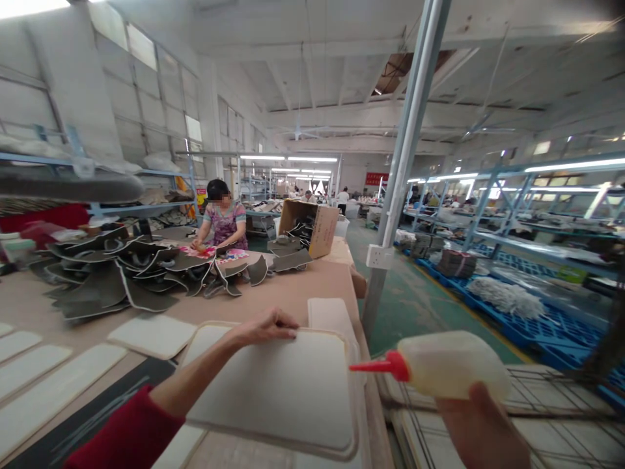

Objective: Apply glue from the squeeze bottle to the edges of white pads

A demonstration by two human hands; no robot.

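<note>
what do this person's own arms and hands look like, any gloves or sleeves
The left arm has a plain deep-red sleeve that ends on the forearm; the left hand wears no glove. The right hand is gloveless too, and no sleeve shows on that side.

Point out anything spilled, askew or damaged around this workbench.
The cardboard box looks tipped on its side, dark pieces spread from its open mouth onto the table, perhaps deliberately. No drip shows at the red nozzle of the bottle in the right hand.
</note>
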